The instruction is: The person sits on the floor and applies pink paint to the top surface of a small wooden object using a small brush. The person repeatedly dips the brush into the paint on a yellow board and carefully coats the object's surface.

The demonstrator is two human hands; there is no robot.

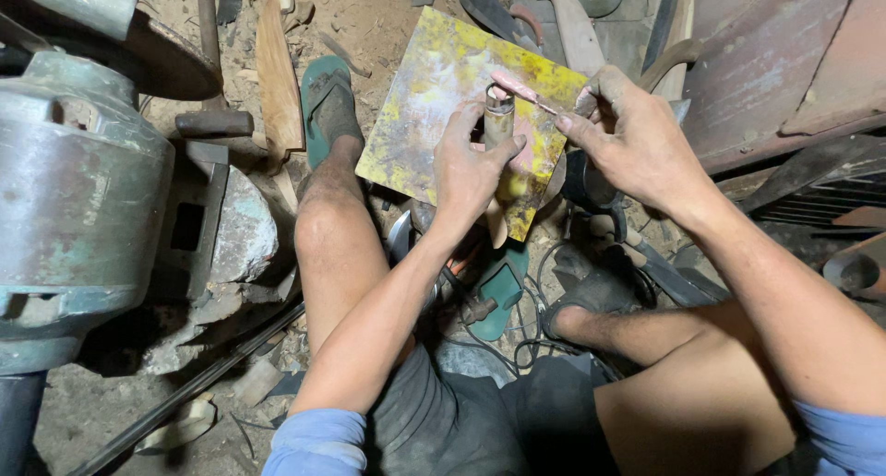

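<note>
left hand (469,167) wraps a wooden handle (499,125) — its lower end hidden under the palm; right hand (637,139) pinches a thin stick (522,90) just above.

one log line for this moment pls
left hand: grips metal tube | right hand: holds pink stick at tube top | under: yellow sheet

Left hand (469,167) wraps the upright wooden handle with metal collar (499,116), over the yellow-stained metal sheet (434,88) lying on the dirt floor. Right hand (637,139), just to the right, lays a thin pink stick (522,89) across the collar's top. Left of the sheet sits the green flip-flop (325,93); far left, the big grey-green metal machine (74,190).
</note>
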